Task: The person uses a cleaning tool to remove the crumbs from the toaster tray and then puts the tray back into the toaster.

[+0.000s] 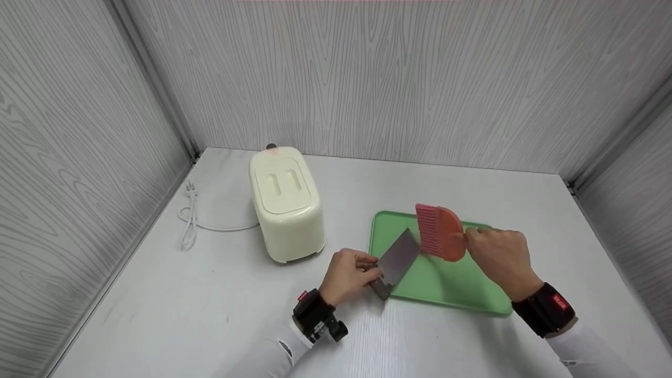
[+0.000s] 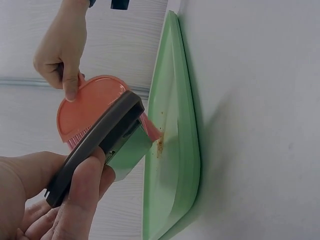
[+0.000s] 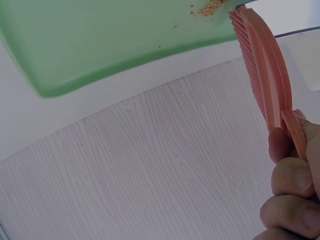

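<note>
My left hand (image 1: 346, 275) pinches the dark handle of a flat metal scraper (image 1: 400, 261) between thumb and fingers. The blade slants over the left part of a green tray (image 1: 457, 296). In my right hand (image 1: 496, 254) is the short handle of an orange brush (image 1: 452, 236) with pink bristles. One lower corner of the bristles meets the blade's edge or lies very close to it; I cannot tell which. Brown crumbs (image 3: 212, 8) lie on the tray by the bristle tips, with a few specks scattered around. The left wrist view also shows the crumbs (image 2: 160, 145), beyond the scraper handle.
A cream toaster (image 1: 291, 231) with its lid on stands left of the tray. Its white cord (image 1: 226, 229) runs left to a coiled bundle and a plug (image 1: 190, 189). Grey wood-grain panels (image 1: 367, 79) enclose the white table (image 1: 184, 304) at the back and sides.
</note>
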Demonstrator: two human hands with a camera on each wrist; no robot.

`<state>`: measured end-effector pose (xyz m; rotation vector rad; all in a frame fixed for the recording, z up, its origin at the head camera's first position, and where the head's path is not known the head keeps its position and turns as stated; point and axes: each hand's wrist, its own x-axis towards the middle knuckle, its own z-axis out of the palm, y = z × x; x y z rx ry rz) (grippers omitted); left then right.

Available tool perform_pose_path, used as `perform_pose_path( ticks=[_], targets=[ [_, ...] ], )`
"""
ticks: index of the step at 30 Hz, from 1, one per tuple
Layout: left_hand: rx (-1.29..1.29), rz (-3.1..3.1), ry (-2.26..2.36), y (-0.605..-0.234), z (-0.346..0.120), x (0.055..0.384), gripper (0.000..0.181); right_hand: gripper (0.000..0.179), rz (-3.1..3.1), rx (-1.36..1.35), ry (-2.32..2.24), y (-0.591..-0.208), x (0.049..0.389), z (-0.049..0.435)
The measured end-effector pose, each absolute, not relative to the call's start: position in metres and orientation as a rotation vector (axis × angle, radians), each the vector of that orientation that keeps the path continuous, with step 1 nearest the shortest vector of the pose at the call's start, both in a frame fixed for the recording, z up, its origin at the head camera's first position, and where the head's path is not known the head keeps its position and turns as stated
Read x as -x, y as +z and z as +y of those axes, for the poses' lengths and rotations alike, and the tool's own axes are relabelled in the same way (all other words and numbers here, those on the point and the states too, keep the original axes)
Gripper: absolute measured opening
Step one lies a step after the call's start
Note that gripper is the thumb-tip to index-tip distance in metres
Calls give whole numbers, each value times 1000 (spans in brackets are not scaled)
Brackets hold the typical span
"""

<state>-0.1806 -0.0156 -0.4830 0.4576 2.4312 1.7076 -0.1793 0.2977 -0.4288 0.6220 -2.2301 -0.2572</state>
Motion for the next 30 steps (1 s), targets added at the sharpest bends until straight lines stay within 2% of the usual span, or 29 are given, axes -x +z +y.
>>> perform_pose_path(
  ticks=[14,23,30],
  targets=[
    [-448,2406,1723,-482,-16,182,23,62,-2465,-414,11,-417,171,319],
    [-433,2400,1728,-483,-16,182,24,59,-2494,-422,52,-419,161,308],
    [-450,2413,1730,-482,-16,182,23,66,-2435,-473,1,-426,158,301]
  ],
)
